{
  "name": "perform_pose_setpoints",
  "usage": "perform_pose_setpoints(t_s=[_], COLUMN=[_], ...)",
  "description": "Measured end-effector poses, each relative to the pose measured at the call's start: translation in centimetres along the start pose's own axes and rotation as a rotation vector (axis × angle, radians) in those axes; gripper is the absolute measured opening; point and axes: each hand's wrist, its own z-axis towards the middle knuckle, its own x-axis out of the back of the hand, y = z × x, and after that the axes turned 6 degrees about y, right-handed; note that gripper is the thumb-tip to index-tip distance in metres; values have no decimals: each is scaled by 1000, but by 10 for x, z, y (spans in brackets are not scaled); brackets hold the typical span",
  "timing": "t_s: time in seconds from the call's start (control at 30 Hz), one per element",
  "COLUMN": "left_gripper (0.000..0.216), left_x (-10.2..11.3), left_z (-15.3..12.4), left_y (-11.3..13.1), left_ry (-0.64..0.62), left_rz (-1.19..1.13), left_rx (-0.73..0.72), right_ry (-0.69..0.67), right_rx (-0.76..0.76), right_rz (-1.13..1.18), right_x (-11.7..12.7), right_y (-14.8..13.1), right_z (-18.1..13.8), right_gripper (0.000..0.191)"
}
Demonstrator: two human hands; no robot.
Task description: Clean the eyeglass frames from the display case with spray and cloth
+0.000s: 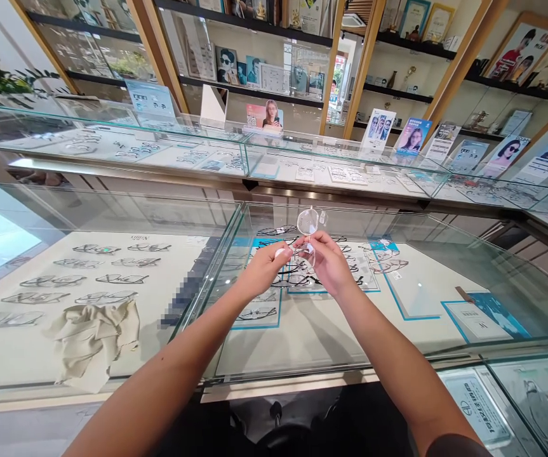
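Above the glass display counter, a pair of eyeglasses (308, 221) with a thin light frame is held on end, one round lens up and a small clear tag beside it. My right hand (329, 259) pinches the frame around the lower lens, which its fingers partly cover. My left hand (267, 265) is closed with thumb and fingertips at the near side of the same eyeglasses, seemingly on a temple arm; the exact grip is too small to make out. Beneath both hands, inside the case, lie rows of dark-framed glasses (290, 280).
A crumpled beige cloth (95, 339) rests on the left counter, over more rows of glasses (54, 280). Blue-edged cards (476, 320) lie at right. Behind stands a second glass showcase (197, 155) with upright advertising cards (411, 136), then wall shelves (254, 92).
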Motion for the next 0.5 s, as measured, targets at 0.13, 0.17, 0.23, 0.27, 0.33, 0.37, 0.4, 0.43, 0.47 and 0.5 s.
perform_pose_setpoints(t_s=[0.13, 0.17, 0.23, 0.27, 0.33, 0.37, 0.4, 0.43, 0.47, 0.5], left_gripper=[56, 58, 60, 59, 50, 41, 31, 24, 23, 25], left_x=[4, 9, 25, 34, 57, 68, 80, 90, 101, 110], left_z=[2, 4, 12, 17, 27, 33, 37, 41, 43, 44], left_y=[3, 3, -2, -7, -22, -31, -42, -53, -63, -73], left_ry=[-4, 23, 124, 201, 377, 479, 558, 607, 647, 679], left_rz=[-15, -13, -5, 0, 17, 38, 61, 77, 92, 111], left_rx=[-28, -33, -28, -10, 50, 89, 121, 142, 157, 172], right_ry=[3, 5, 6, 7, 11, 13, 14, 15, 14, 13], right_rx=[-5, -4, -5, -5, -4, -3, -3, -1, 0, 2], right_rz=[13, 20, 37, 45, 53, 52, 50, 50, 52, 54], right_x=[-1, -1, 0, 1, 2, 3, 4, 4, 4, 4], right_y=[-2, -4, -6, -7, -8, -9, -9, -9, -9, -9], right_z=[-1, -1, 0, 0, 1, 1, 1, 2, 2, 2], right_gripper=[24, 23, 23, 23, 24, 24, 24, 23, 23, 22])
